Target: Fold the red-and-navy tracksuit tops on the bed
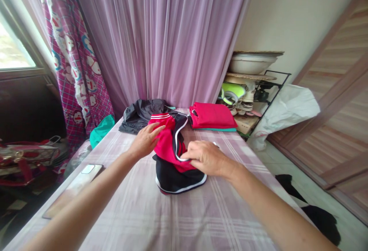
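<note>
A red and black garment with white piping (166, 141) lies bunched in the middle of the plaid-covered table (138, 205). My left hand (146, 139) rests on its red part at the left, fingers stretched out and apart. At the right, my right hand (205, 157) pinches the white-piped edge between thumb and fingers. Toward me, a black panel with a curved white border (178, 178) spreads on the cloth. Whether it is a jacket or shorts I cannot tell.
Behind lie a dark folded garment (140, 113) and a folded red stack (214, 116) over something teal. A phone (76, 187) is at the left edge. To the right stand a shoe rack (268, 105) and a white bag (287, 109). Purple curtains (161, 40) hang behind.
</note>
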The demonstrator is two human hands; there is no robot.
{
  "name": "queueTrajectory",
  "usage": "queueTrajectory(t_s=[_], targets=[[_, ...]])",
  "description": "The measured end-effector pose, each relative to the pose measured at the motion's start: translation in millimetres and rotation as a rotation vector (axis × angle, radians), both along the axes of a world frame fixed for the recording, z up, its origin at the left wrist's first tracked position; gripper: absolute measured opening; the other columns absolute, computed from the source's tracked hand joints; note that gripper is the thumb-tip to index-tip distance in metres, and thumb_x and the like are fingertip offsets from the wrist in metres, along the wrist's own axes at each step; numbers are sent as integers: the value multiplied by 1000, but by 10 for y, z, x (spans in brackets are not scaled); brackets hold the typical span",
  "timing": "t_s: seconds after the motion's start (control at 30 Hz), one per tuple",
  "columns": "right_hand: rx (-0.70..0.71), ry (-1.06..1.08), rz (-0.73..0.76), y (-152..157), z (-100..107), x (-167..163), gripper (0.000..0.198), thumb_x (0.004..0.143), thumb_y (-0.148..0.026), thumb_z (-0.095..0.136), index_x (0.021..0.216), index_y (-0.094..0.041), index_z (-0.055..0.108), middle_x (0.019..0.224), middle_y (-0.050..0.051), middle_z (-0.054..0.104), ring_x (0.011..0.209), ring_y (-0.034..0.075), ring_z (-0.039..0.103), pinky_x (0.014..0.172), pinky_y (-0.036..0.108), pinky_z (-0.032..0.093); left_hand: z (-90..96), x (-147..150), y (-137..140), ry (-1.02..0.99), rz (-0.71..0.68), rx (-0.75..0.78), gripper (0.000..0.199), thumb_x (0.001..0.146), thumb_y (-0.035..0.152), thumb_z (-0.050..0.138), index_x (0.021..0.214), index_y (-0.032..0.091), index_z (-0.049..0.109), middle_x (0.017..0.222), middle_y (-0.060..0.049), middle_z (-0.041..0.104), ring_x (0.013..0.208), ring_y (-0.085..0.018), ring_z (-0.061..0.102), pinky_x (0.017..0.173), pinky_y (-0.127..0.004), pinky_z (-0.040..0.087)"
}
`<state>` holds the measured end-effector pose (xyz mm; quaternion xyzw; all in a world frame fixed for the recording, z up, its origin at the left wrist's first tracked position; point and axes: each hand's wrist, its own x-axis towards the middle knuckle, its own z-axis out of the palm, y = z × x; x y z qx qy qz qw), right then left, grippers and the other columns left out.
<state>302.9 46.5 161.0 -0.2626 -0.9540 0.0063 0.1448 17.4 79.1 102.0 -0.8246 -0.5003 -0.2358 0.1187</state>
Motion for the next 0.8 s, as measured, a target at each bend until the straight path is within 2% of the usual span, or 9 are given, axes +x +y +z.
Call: queueTrajectory(t_s=[0.13,0.23,0.3,0.4,0.47,0.57,0.7,0.8], targets=[[-260,-91,29,-231,-163,157,31,83,-12,58,99,-31,77,83,-1,66,76,11,59,65,22,35,-106,254,190,368,-163,-146,72,82,7,56,146,35,41,157,-9,35,145,-29,30,116,-52,27],[-380,-131,18,-279,-103,294,31,81,-12,59,98,-30,78,84,-2,68,77,11,60,66,21,36,-203,412,313,462,-214,-256,59,82,10,57,136,33,54,157,-9,36,146,-31,27,117,-54,22],[-452,-147,0,-264,-47,371,29,81,-13,60,98,-29,78,87,-1,70,79,11,62,69,21,38,-207,483,371,470,-228,-329,43,82,11,55,121,27,66,150,-9,46,143,-31,33,118,-53,21],[-569,-132,-66,-179,-9,503,33,77,-18,63,107,-27,75,99,0,73,87,15,65,76,21,43,-107,514,397,441,-210,-492,34,81,13,54,110,20,69,118,-10,69,119,-30,58,108,-45,36],[-597,-102,-118,-84,-11,626,40,75,-19,63,114,-26,72,107,1,73,94,17,66,82,23,45,19,472,361,407,-138,-576,34,81,17,53,111,18,67,101,-11,73,97,-28,67,91,-40,46],[-565,-65,-195,88,-18,854,40,77,-23,59,114,-24,72,111,5,73,99,21,66,87,27,46,250,337,220,377,-49,-635,33,80,24,55,111,18,65,92,-11,72,83,-27,67,72,-34,47],[-492,-23,-309,226,-29,1090,39,80,-30,57,116,-23,71,113,7,72,101,23,66,88,29,46,458,145,-77,302,-130,-763,18,80,30,57,93,22,66,79,-2,68,72,-19,62,62,-27,41],[-501,-93,-332,203,-94,1121,37,77,-26,58,111,-24,72,110,5,73,100,22,66,83,26,46,411,58,-254,263,-192,-905,10,77,29,60,83,23,65,75,1,65,70,-16,61,60,-25,40]])
